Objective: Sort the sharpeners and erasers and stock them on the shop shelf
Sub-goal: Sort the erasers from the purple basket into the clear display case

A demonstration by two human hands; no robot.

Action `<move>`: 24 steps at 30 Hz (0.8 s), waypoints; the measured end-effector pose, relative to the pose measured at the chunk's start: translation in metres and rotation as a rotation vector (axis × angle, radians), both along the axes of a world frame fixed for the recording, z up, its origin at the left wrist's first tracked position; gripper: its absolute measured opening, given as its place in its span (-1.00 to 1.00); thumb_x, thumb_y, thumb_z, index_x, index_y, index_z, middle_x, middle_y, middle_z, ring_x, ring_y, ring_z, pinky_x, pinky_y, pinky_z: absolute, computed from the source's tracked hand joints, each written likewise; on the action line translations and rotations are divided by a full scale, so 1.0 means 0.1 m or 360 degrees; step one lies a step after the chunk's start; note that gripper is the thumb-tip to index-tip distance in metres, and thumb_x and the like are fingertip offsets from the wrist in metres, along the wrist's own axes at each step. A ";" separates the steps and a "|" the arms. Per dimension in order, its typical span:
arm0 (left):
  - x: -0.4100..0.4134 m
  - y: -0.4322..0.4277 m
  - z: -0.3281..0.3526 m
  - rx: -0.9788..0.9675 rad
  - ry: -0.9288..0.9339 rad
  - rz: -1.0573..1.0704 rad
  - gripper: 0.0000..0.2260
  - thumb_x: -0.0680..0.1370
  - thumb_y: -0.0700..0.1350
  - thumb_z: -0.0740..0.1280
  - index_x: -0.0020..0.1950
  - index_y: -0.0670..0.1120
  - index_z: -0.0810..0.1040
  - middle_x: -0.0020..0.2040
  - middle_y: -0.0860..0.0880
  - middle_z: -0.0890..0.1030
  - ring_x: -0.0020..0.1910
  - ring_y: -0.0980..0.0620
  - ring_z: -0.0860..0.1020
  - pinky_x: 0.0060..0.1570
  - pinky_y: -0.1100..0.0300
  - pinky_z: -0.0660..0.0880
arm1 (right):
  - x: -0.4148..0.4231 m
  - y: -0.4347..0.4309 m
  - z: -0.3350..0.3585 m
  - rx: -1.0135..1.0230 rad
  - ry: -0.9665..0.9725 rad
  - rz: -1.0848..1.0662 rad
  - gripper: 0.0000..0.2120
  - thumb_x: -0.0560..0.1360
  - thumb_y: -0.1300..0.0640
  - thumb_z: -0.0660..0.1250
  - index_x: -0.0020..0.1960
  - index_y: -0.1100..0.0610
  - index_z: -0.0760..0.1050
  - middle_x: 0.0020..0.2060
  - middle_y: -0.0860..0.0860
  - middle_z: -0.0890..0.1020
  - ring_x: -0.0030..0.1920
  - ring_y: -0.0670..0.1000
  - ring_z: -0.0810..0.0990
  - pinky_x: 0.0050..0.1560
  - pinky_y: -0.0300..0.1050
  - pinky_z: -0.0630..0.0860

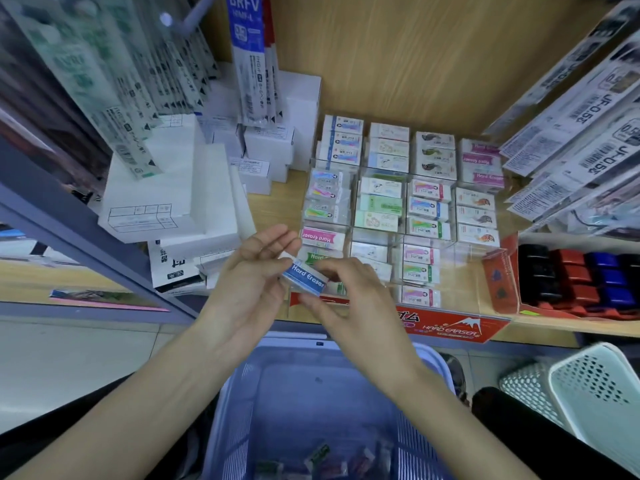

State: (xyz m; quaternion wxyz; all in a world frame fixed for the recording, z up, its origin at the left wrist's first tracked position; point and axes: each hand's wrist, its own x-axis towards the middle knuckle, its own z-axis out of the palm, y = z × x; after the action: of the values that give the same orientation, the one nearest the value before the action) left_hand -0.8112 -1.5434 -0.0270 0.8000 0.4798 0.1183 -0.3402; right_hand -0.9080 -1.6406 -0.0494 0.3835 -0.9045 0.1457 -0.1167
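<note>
A blue "Hard Eraser" [306,278] is held between both hands, just in front of the clear eraser display [446,249] on the wooden shelf. My left hand [247,289] supports its left end with the palm up and fingers relaxed. My right hand [349,299] pinches the eraser's right end between fingers and thumb. Pink [320,238] and green [317,257] Hard Erasers lie in the display's front left column, right behind my hands. Below, a blue basket [277,403] holds several small wrapped items [332,462].
White boxes [166,199] are stacked on the shelf's left. Hanging refill packs [249,57] crowd the upper left and right [581,140]. A red tray of black, red and blue sharpeners [581,275] sits right of the display. A white perforated basket [588,386] stands at lower right.
</note>
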 end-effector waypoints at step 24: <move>-0.40 0.15 -0.18 0.0830 -0.0717 -0.0233 -0.80 0.55 -0.32 0.20 -0.06 -0.03 0.49 -0.13 0.12 0.50 -0.17 0.24 0.45 -0.25 0.57 0.34 | -0.15 -0.25 -0.22 -0.0408 -0.0399 -0.0414 -0.75 0.53 0.14 0.14 0.02 0.15 0.58 -0.06 0.03 0.54 -0.01 0.00 0.38 0.04 -0.13 0.34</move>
State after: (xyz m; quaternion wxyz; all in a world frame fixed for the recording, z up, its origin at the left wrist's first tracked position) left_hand -0.8509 -1.5280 -0.0447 0.6301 0.7382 -0.0131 -0.2407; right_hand -0.9228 -1.6653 -0.0711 0.2623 -0.8978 0.1962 -0.2943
